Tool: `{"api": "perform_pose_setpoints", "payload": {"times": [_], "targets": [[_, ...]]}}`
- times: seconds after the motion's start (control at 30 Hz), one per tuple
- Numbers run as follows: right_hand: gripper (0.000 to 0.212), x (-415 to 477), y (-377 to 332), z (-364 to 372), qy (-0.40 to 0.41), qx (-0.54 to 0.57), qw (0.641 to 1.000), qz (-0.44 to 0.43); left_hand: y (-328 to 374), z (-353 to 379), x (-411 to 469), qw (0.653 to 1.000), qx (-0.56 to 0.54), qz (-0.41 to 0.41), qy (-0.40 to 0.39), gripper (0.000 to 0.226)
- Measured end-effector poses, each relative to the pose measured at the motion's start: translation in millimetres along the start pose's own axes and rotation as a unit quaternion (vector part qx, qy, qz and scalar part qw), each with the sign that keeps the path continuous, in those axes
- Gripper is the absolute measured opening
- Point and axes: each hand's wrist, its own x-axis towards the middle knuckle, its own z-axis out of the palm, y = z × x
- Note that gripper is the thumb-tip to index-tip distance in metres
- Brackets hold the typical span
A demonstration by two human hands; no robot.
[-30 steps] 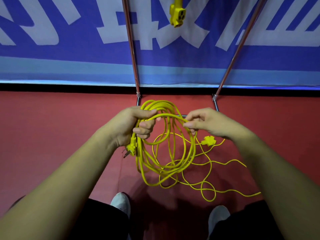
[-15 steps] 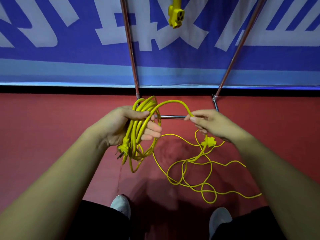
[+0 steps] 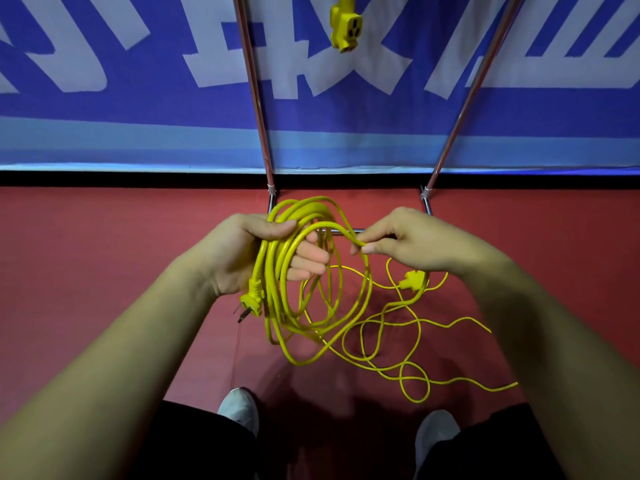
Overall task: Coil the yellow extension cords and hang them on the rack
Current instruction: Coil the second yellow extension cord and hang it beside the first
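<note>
My left hand (image 3: 242, 251) grips several loops of a yellow extension cord (image 3: 294, 306), and the cord's plug (image 3: 251, 303) hangs just below that hand. My right hand (image 3: 408, 244) pinches the cord a short way to the right, forming a fresh loop between both hands. The uncoiled rest of the cord (image 3: 408, 358) trails in loose curls over the red floor, with its yellow socket end (image 3: 412, 282) lying under my right wrist. The metal rack (image 3: 258, 109) rises in front of me. A second yellow socket (image 3: 344, 27) hangs from above, between the rack's poles.
The rack's right pole (image 3: 467, 98) slants up to the right, and its base bar (image 3: 341, 231) runs between my hands. A blue banner with white lettering (image 3: 104, 81) covers the wall. My white shoes (image 3: 240, 408) stand on the red floor (image 3: 86, 271).
My right hand has brought a new length of cord toward my left hand, so the hanging loops are larger again. Less loose cord lies on the floor.
</note>
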Motion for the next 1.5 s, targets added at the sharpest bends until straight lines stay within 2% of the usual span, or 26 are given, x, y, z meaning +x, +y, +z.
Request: {"api": "perform_pose_setpoints", "payload": {"times": [0.13,0.2,0.27,0.33,0.37,0.47,0.53,0.6,0.67,0.77,0.93,1.0,1.07,1.17,1.27,1.4,1.5], "targets": [[0.018,0,-17,3,-0.042,-0.046,0.997,-0.042,-11,12,4,0.998,0.043,-0.038,-0.009,0.029],[0.014,3,-28,10,-0.013,-0.052,0.996,-0.072,-16,19,6,0.997,0.062,-0.053,0.001,0.025],[0.006,6,-32,15,0.052,-0.006,0.996,-0.077,-16,24,6,0.995,0.090,-0.047,0.006,0.018],[0.007,8,-23,15,0.088,0.092,0.990,-0.058,-13,20,7,0.996,0.076,-0.039,0.012,0.015],[0.011,7,-15,14,0.078,0.110,0.990,-0.044,-10,16,7,0.998,0.057,-0.031,0.019,0.016],[0.016,3,29,12,-0.009,0.056,0.998,0.013,-2,4,4,0.999,0.006,0.001,0.047,0.018],[0.018,-1,51,16,-0.031,0.066,0.995,0.061,0,0,2,0.999,-0.003,0.009,0.049,0.018],[0.015,-1,59,17,0.007,0.162,0.983,0.083,1,-1,0,0.999,0.009,0.006,0.046,0.020],[0.006,0,51,13,0.043,0.232,0.970,0.063,1,0,0,0.999,0.034,-0.003,0.041,0.024],[0.014,3,24,7,0.051,0.192,0.980,0.003,-1,2,2,0.998,0.052,-0.023,0.039,0.025],[0.008,8,-23,24,0.061,0.116,0.989,-0.066,-15,7,7,0.996,0.079,-0.047,0.016,0.022],[0.008,12,-18,25,0.080,0.145,0.985,-0.046,-12,2,7,0.998,0.043,-0.046,-0.017,0.017],[0.018,11,1,21,0.053,0.163,0.985,-0.006,-7,-5,5,0.999,0.005,-0.032,-0.041,0.020],[0.020,6,37,18,-0.015,0.118,0.992,0.050,-2,-10,3,0.997,-0.045,-0.006,-0.058,0.017],[0.023,2,68,22,-0.014,0.108,0.990,0.093,6,-11,0,0.994,-0.090,0.014,-0.066,0.013],[0.017,5,66,21,0.062,0.237,0.967,0.077,15,-13,-7,0.998,-0.045,0.045,-0.025,0.017],[0.015,8,50,14,0.061,0.231,0.970,0.038,14,-15,-8,0.999,-0.013,0.049,-0.002,0.025]]}}
